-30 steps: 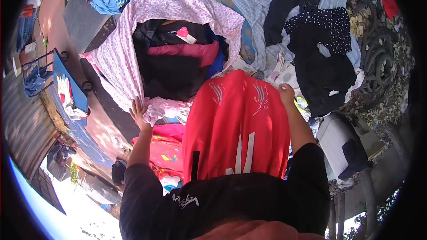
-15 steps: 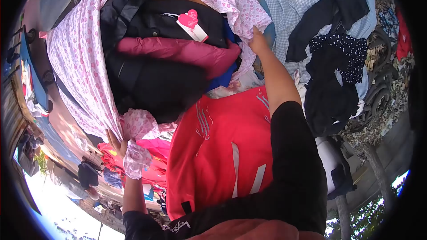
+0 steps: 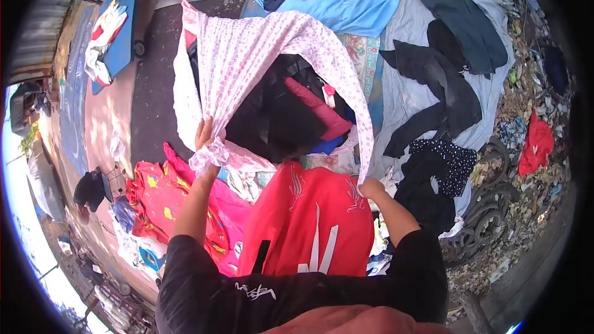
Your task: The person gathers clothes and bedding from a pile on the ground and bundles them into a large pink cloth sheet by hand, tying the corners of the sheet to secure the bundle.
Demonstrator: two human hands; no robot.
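A pink patterned sheet (image 3: 260,55) wraps a heap of dark clothes (image 3: 272,117) with a maroon jacket (image 3: 318,108) showing in the opening. My left hand (image 3: 204,139) grips a bunched corner of the sheet on the left. My right hand (image 3: 369,187) grips the sheet's edge on the right, pulled taut. A red garment (image 3: 309,216) hangs in front of my body between my arms.
More clothes lie on blue and striped cloths (image 3: 408,86) on the ground at the back and right. A red and pink cloth (image 3: 161,198) lies at left. A blue cart (image 3: 120,31) stands at the far left. Rubble (image 3: 532,148) lines the right edge.
My right hand went from the red garment up to the sheet's far edge, then pulled that edge back toward me. My left hand lifted its bunched corner higher. The view pulled back.
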